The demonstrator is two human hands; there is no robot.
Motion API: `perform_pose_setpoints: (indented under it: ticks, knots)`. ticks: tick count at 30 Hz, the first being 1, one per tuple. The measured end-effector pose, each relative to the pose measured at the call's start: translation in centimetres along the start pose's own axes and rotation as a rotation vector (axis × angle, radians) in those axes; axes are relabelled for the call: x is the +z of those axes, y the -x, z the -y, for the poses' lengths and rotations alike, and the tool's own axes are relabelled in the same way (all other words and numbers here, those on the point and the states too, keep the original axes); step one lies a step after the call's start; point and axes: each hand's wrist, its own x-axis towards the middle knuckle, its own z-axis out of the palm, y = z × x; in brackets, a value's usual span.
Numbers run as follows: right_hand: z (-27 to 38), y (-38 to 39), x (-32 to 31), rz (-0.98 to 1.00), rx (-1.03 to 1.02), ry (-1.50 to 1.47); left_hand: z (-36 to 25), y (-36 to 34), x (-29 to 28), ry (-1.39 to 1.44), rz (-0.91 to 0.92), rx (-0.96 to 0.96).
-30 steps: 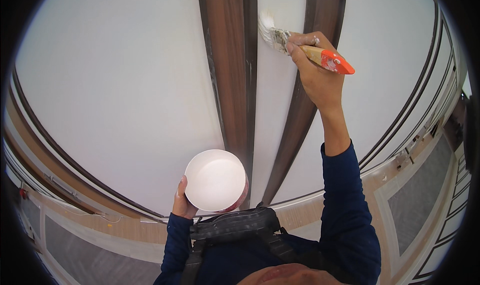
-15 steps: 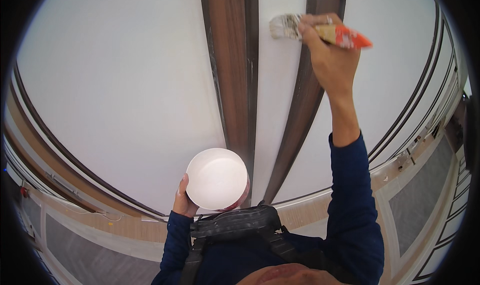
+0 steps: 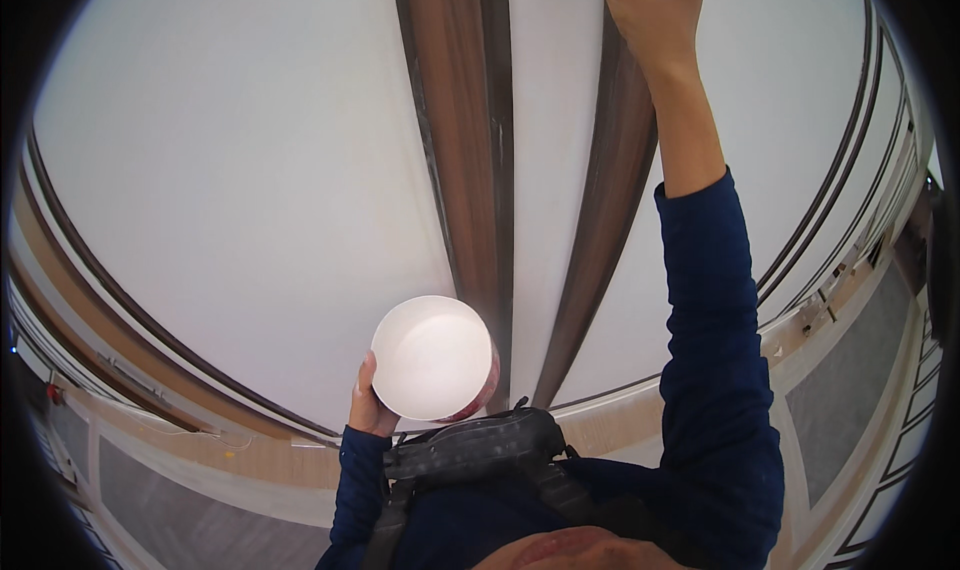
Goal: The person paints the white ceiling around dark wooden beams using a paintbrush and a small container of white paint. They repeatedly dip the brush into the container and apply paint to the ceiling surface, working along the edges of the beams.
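My left hand [image 3: 369, 402] is closed on the side of a round white tub [image 3: 484, 394] with reddish marks on its outer wall. I hold it low in front of my waist, its mouth tipped up into view, and its inside looks white. My right hand [image 3: 655, 15] reaches up to the top edge of the picture, in front of a brown wood strip on the wall. Its fingers are bent and partly cut off there. Only a sliver at the edge shows of the paintbrush it grips; the bristles are out of view.
A white wall panel [image 3: 230, 200] fills the left. Two brown wood strips, the left one [image 3: 455, 120] wider, flank a narrow white band [image 3: 545, 170]. A black waist bag [image 3: 475, 452] lies against my body. Grey floor panels [image 3: 180, 510] with pale borders show below.
My right hand has moved upward along the wall, carrying the paintbrush almost wholly out of view. My left hand and the tub have stayed nearly in place.
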Motion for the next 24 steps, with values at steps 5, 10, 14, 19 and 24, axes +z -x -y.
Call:
perform_pose_setpoints:
  ticks: [5, 10, 14, 19, 24]
  knots:
    - [0.0, 5.4, -1.2, 0.048, 0.11, -0.034, 0.2, -0.3, -0.3, -0.027, -0.032, 0.003]
    - [-1.2, 9.9, -2.6, 0.101, 0.092, 0.09, 0.2, -0.4, -0.6, -0.029, -0.027, -0.006]
    - [-1.1, 13.7, -2.9, 0.096, 0.093, 0.056, 0.2, -0.1, -0.7, -0.034, -0.039, -0.016]
    - [0.1, 19.0, -4.1, 0.124, 0.259, 0.119, 0.1, -0.3, -0.4, -0.052, -0.039, -0.018]
    - [-0.1, 23.8, -5.4, 0.198, 0.311, 0.123, 0.2, -0.1, -0.3, -0.064, -0.055, -0.017]
